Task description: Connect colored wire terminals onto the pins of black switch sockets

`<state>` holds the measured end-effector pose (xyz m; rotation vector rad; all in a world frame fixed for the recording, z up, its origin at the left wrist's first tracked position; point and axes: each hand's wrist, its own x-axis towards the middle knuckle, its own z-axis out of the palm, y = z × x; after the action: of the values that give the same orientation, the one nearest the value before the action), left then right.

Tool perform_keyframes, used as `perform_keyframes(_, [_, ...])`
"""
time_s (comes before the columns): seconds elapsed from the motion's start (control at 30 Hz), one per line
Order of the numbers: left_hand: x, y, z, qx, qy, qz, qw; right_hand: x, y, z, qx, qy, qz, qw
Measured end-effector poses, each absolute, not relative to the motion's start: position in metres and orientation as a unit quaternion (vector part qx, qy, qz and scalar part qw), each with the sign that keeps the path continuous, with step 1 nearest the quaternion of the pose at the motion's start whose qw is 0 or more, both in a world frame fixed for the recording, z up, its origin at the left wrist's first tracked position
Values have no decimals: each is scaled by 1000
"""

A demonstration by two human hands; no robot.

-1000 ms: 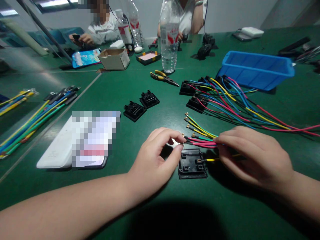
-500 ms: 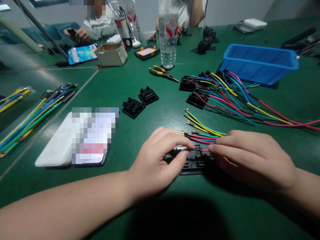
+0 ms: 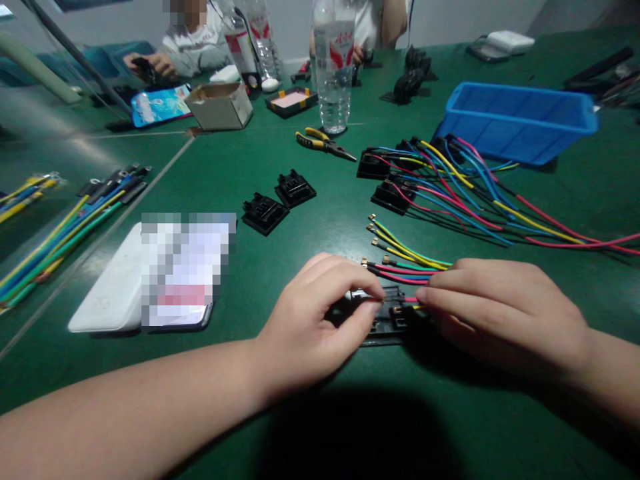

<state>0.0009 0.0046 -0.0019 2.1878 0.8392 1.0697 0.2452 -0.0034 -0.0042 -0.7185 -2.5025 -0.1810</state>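
Note:
My left hand [image 3: 317, 317] pinches the metal-tipped end of a red wire [image 3: 411, 300] between thumb and index finger. That end is just above a black plastic socket piece [image 3: 383, 327], partly covered by my left fingers. My right hand [image 3: 505, 313] is closed around the same wire further right, and a short bit of yellow wire shows beside it. Its lower fingers are hidden. Behind my hands lie loose wires [image 3: 407, 253] in yellow, green and red with brass terminals. Two more black socket pieces [image 3: 266, 213] rest further back on the green table [image 3: 300, 433].
Wired black sockets [image 3: 395, 193] trail coloured leads to the right, in front of a blue bin [image 3: 520, 127]. Yellow-handled pliers [image 3: 325, 145] lie near a water bottle [image 3: 334, 80]. Phones [image 3: 185, 273] and cable bundles [image 3: 75, 233] are at left. Two people sit opposite.
My left fingertips have shifted very slightly, and a brass terminal on the black piece shows more clearly. The right hand keeps nearly the same pose. The whole view has moved a little.

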Motion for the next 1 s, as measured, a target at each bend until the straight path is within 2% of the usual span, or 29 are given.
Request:
perform_keyframes(0.43, [0,5,-2,829,296,389,271,240,-6,-4,-281,-921,-31,270])
perform_keyframes(1.0, [1,6,-3,837,296,369,275,241,-3,-1,-243,-934,-70,253])
